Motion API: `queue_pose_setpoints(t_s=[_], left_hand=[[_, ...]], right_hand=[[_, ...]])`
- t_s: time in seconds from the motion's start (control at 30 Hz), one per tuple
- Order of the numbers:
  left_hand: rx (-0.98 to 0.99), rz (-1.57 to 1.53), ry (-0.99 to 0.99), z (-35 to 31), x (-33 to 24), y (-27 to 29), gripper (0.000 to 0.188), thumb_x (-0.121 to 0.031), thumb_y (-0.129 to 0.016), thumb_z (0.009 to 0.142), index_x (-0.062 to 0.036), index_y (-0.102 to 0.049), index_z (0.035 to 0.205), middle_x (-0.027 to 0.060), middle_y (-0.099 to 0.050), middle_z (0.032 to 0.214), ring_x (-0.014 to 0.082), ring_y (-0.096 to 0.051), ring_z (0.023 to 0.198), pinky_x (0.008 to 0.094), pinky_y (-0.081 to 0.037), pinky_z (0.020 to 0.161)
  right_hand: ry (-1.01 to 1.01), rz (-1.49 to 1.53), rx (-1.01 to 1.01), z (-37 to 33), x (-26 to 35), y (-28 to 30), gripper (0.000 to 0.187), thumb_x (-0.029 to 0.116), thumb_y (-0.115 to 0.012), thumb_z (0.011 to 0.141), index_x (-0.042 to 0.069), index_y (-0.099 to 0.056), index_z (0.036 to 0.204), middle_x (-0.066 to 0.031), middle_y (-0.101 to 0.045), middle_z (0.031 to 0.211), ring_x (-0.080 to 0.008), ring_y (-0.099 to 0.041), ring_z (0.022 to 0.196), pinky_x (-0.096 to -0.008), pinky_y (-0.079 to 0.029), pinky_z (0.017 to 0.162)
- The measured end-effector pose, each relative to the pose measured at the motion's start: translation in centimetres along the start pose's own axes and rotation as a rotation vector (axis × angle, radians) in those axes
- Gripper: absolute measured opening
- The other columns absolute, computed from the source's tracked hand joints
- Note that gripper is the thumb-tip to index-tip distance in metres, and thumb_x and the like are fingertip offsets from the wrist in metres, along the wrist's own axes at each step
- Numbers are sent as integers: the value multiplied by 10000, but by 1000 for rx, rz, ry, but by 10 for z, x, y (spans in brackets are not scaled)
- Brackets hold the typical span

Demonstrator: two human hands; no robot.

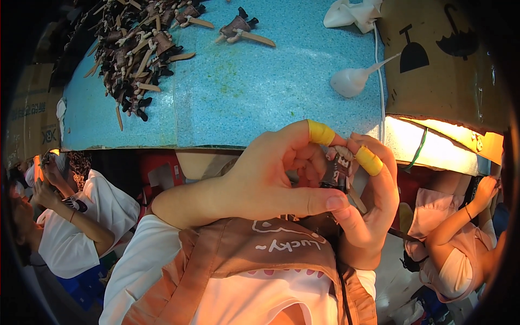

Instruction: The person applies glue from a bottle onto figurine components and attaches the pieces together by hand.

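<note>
Just past the table's near edge, a small figurine (338,172) with a dark brown body is held between my two hands. My left hand (292,170) curls around it from the left, thumb stretched along beneath it. From the right, my right hand (376,189) closes on it with bent fingers. Both thumb tips meet below the figurine, and yellow tape wraps a finger of each hand. A flat wooden stick (357,200) sticks out beside the figurine toward my right palm. Its far side is hidden by my fingers.
On the blue table (244,103) lies a heap of similar figurines (141,49) with sticks; one loose figurine (238,30) lies apart. A white squeeze bottle (349,81), crumpled white cloth (352,13) and cardboard box (444,65) are at right. One person (81,222) sits left, another (455,238) right.
</note>
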State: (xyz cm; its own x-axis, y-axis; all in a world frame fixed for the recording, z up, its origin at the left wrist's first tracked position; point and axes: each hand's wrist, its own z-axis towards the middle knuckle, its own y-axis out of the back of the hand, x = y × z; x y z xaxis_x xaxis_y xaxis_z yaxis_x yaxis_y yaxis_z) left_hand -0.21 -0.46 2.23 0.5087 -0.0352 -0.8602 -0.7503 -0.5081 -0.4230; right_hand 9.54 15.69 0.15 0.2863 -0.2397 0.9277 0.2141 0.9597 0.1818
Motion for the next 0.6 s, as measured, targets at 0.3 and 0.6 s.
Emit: queue_pose_setpoints(t_s=[0.3, 0.6], left_hand=[[-39, 56, -74, 1, 4, -1, 622, -89, -755, 670, -3, -419, 1186, 99, -545, 1110, 132, -539, 962, 250, -427, 786], [-46, 67, -54, 0, 3, -2, 701, -139, -784, 646, 3, -389, 1207, 128, -529, 1136, 192, -541, 1011, 300, -444, 835]], right_hand=[[-81, 285, -67, -1, -2, -6, 651, 201, -775, 653, -83, -445, 1137, -206, -444, 1099, -266, -519, 981, -361, -454, 816], [-7, 182, -55, -1, -3, -8, 646, 207, -787, 638, -80, -449, 1108, -210, -467, 1056, -269, -529, 944, -350, -466, 783]])
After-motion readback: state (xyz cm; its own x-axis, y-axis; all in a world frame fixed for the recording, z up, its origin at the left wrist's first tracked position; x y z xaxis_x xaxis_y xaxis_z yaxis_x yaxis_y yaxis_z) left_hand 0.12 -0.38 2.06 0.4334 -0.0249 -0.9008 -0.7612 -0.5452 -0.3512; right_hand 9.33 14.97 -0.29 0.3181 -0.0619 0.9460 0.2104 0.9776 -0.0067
